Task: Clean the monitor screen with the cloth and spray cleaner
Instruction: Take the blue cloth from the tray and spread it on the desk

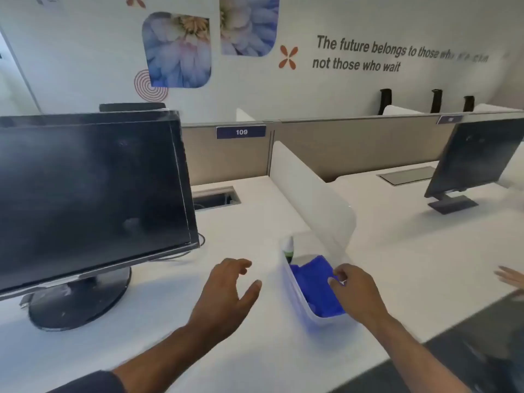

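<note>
1. We see the whole frame smeared by motion, so fine detail is hard to read; the monitor [88, 194] runs off the left edge and its bezel shows doubled

2. The spray bottle [288, 249] is mostly hidden: only its white top and a green band show above the far end of the tray [300, 299], and we cannot read any label

3. The cloth [314, 287], blue and crumpled, lies in the tray; its near right part is covered by our right hand [355, 290]

4. The tray's clear walls are faint against the white desk [158, 321], so its exact rim is hard to trace

5. Our right hand sits over the tray's right side with fingers curled down at the cloth; whether they pinch the cloth or only touch it we cannot tell

6. Our left hand [226, 290] hovers above the desk just left of the tray, fingers spread and relaxed, holding nothing, between monitor and tray

7. The monitor stands on its round base on the desk, well left of both hands, screen dark

8. A second monitor [476, 157] stands on the next desk, beyond the divider [309, 188], cut by the right edge

9. At the right edge part of another hand [510, 276] shows, blurred
</note>
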`<state>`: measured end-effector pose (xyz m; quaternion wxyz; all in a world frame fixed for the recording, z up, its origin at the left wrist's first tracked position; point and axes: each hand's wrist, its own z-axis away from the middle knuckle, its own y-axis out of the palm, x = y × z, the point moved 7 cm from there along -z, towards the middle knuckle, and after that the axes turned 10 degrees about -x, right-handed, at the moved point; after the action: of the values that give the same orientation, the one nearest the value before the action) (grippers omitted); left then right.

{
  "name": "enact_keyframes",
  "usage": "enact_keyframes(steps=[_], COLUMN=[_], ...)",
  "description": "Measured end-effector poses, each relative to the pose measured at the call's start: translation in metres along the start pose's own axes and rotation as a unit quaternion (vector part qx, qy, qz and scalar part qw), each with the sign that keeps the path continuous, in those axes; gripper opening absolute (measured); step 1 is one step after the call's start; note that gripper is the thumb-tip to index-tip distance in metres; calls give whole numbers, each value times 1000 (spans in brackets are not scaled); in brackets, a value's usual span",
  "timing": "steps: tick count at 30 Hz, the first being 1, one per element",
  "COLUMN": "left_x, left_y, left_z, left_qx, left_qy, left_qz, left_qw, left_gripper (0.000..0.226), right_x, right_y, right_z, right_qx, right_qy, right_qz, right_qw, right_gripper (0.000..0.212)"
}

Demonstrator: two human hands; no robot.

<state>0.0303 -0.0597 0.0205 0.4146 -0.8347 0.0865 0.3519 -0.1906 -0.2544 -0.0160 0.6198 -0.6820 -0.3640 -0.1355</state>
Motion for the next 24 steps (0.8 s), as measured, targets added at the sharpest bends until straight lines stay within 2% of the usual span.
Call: enact_keyframes(steps=[3, 7, 9, 11, 15, 19, 24], left_x=[-24, -51, -63, -71, -76, -75, -72], left_y=[37, 93, 118, 138, 164, 172, 161], left_z=[-13, -33, -45, -58, -77, -81, -79], left_qx=[-3, 53, 96, 131, 166, 164, 101], left_qy=[-11, -54, -56, -56, -64, -75, -82], left_qz=[36, 67, 47, 23, -7, -15, 9], left_qw=[999, 995, 993, 990, 984, 984, 991], left_gripper=[30, 19, 22, 28, 35, 37, 30], right_x=[-22, -34, -33, -30, -21, -23, -27], right_y=[3, 11, 16, 22, 41, 65, 73], right_z=[-14, -27, -31, -38, -45, -45, -55], right_qx=[60, 130, 165, 183, 197, 216, 162], right_qy=[23, 25, 16, 1, -31, -10, 9], right_qz=[40, 77, 96, 125, 191, 208, 224], right_qw=[997, 988, 982, 975, 961, 954, 961], right_gripper=[13, 31, 45, 49, 19, 23, 37])
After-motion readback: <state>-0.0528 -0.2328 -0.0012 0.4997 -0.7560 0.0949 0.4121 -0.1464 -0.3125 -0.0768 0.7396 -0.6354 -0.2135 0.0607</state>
